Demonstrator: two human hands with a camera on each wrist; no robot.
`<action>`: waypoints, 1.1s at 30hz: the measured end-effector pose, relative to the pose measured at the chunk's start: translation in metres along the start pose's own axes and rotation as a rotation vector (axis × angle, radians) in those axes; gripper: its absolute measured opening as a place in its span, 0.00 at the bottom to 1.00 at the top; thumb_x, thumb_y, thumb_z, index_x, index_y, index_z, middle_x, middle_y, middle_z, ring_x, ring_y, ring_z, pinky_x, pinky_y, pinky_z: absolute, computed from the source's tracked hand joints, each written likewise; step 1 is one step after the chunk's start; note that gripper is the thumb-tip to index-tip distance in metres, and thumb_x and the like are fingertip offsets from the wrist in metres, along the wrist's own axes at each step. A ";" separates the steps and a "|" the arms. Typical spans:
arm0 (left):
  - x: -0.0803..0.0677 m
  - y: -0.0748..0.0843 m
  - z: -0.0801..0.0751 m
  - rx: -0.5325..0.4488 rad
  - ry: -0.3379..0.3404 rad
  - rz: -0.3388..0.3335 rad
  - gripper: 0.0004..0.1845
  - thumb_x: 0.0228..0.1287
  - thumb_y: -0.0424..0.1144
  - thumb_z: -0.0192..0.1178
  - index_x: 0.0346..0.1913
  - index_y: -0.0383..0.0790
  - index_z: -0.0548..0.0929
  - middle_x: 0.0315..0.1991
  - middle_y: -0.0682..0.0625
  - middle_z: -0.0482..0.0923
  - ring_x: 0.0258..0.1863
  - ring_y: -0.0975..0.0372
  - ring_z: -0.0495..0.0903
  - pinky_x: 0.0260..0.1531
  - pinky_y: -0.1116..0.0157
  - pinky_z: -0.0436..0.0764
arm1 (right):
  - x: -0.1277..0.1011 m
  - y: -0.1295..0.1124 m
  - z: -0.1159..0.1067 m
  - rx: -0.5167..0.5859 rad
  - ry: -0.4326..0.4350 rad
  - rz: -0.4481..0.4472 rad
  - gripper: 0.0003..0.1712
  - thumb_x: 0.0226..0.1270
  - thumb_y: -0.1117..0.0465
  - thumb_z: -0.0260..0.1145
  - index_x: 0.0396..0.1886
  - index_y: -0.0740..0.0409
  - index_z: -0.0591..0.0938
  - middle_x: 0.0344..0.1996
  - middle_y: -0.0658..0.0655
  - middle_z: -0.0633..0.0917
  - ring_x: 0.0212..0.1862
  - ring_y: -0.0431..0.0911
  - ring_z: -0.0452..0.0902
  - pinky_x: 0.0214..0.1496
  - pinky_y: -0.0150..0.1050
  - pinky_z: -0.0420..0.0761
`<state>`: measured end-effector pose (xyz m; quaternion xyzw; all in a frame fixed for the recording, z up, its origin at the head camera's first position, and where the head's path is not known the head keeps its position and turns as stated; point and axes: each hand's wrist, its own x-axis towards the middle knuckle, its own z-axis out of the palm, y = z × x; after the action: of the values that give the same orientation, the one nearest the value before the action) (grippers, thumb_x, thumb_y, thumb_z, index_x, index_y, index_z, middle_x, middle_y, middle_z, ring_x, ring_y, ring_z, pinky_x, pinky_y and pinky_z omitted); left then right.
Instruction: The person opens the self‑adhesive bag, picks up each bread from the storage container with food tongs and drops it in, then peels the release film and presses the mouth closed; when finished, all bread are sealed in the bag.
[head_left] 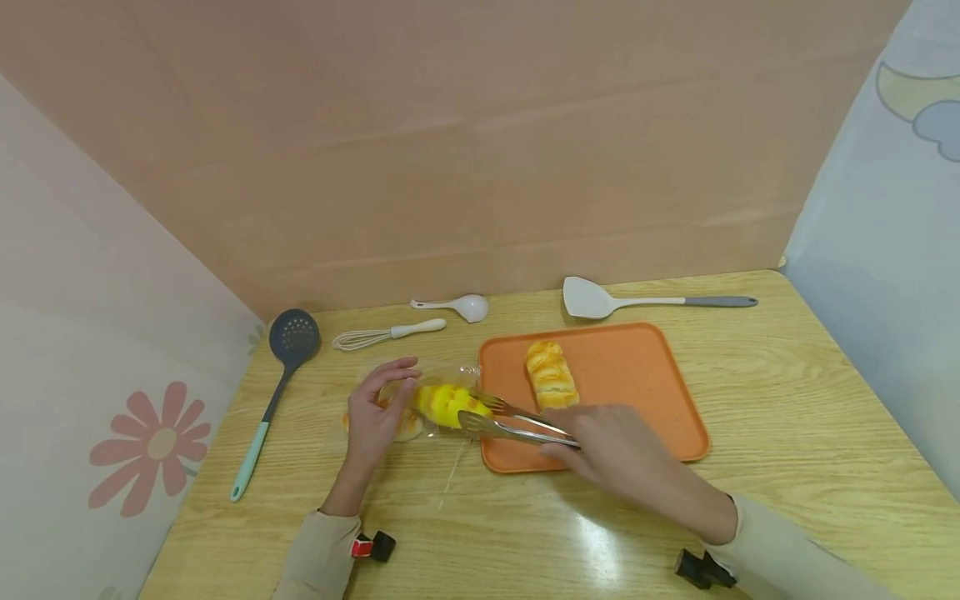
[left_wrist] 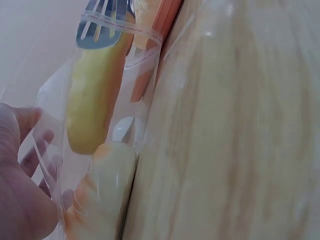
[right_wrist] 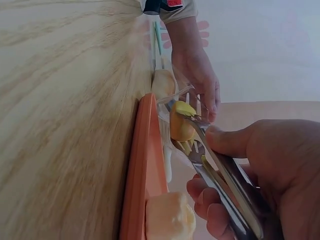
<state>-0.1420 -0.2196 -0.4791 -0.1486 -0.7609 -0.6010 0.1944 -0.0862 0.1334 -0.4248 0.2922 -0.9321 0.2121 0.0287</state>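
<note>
My right hand [head_left: 618, 446] grips a pair of metal tongs [head_left: 517, 432], pointed left over the edge of the orange tray [head_left: 622, 367]. Between the slotted tong tips is a yellow bread [head_left: 442, 404], partly inside a clear plastic bag [left_wrist: 142, 60]. My left hand [head_left: 372, 417] pinches the bag's edge between thumb and fingers, which show through the film in the left wrist view. A paler bread roll [left_wrist: 107, 185] lies deeper in the bag, partly covered by my left hand in the head view. On the tray sits a golden-topped bread [head_left: 551, 375].
A dark skimmer [head_left: 295, 337] with a mint handle lies at the left. Towards the back are a whisk [head_left: 390, 332], a white ladle [head_left: 471, 307] and a white spatula [head_left: 588, 297] with a grey handle. A brown backdrop [head_left: 450, 167] rises along the table's far edge.
</note>
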 end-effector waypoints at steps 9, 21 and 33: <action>-0.001 0.001 0.000 -0.004 -0.005 -0.011 0.06 0.75 0.20 0.66 0.47 0.27 0.91 0.59 0.30 0.87 0.63 0.61 0.85 0.70 0.69 0.79 | 0.020 -0.002 0.003 0.117 -0.077 -0.001 0.22 0.79 0.43 0.73 0.62 0.49 0.92 0.17 0.36 0.70 0.21 0.33 0.63 0.22 0.33 0.66; -0.003 0.001 -0.001 0.006 -0.015 -0.024 0.05 0.74 0.21 0.67 0.46 0.27 0.92 0.60 0.31 0.87 0.64 0.64 0.84 0.65 0.68 0.83 | 0.043 -0.013 0.004 0.137 -0.137 0.024 0.23 0.79 0.44 0.74 0.61 0.53 0.93 0.25 0.41 0.83 0.23 0.35 0.67 0.22 0.33 0.68; -0.001 0.002 -0.001 0.009 -0.012 -0.031 0.05 0.75 0.22 0.67 0.46 0.28 0.92 0.61 0.32 0.87 0.64 0.63 0.83 0.64 0.70 0.83 | 0.047 -0.021 0.018 -0.093 -0.048 -0.038 0.21 0.76 0.41 0.76 0.49 0.53 0.90 0.23 0.45 0.82 0.23 0.41 0.78 0.21 0.41 0.77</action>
<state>-0.1399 -0.2197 -0.4775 -0.1396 -0.7669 -0.5996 0.1813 -0.1120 0.0851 -0.4250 0.3133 -0.9356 0.1607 0.0240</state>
